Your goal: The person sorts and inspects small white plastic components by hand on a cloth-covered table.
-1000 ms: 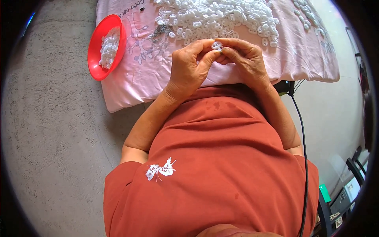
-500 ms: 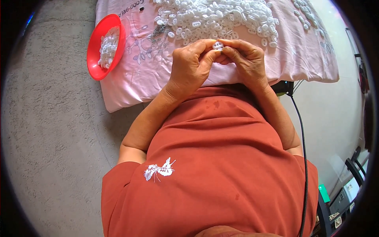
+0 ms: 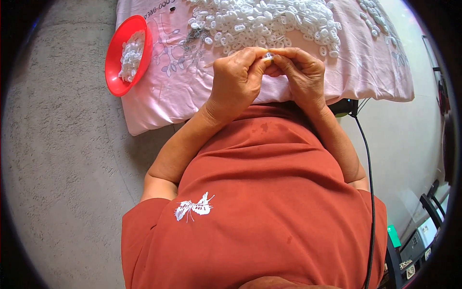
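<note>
**My Fingers and the Little White Piece**

Closest to me was my orange shirt (image 3: 269,202), with a small white bug picture on it. My arms came up from there and met in the middle.

My left hand (image 3: 237,82) and my right hand (image 3: 301,74) were pressed close, tip to tip. Between them sat one little white piece (image 3: 267,56). My left thumb and finger were shut on it from one side, and my right finger and thumb pinched it from the other. I held it that way, I think, so it would not slip, for it was very small. Most of it hid behind my fingertips, so I could not tell its full shape. I kept my hands up near my chest so I could see the piece well.

Just past my hands lay the pink cloth (image 3: 375,72). It was soft, so nothing would roll off. On it was a big heap of white pieces (image 3: 269,21), close enough to grab.

Off to my left, on the edge of the cloth, sat the red bowl (image 3: 115,58). It held some more white bits, kept apart from the heap.

Under it all was the grey floor (image 3: 62,159). A black cord (image 3: 369,183) ran down on my right.
</note>
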The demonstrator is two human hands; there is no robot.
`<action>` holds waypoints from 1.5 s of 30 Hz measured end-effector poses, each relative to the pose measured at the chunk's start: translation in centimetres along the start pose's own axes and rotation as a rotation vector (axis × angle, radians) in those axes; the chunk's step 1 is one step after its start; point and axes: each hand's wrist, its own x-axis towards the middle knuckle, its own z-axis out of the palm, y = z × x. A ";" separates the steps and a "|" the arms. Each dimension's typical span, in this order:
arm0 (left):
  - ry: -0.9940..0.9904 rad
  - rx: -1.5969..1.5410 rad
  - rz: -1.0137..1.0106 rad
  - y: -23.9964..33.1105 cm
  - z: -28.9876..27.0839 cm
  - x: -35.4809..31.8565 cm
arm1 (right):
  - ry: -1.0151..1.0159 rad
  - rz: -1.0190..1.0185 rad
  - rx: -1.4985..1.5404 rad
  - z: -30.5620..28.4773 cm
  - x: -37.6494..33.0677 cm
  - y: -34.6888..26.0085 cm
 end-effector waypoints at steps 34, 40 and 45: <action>0.239 0.402 -0.103 -7.8 -10.1 1.2 | 0.006 0.089 -0.064 0.2 0.2 0.5; -0.053 0.302 -0.067 -6.0 -4.5 0.3 | -0.016 0.070 -0.097 0.3 0.2 0.6; -0.083 0.426 -0.118 -5.9 -3.8 0.1 | -0.022 0.064 -0.114 0.3 0.2 0.4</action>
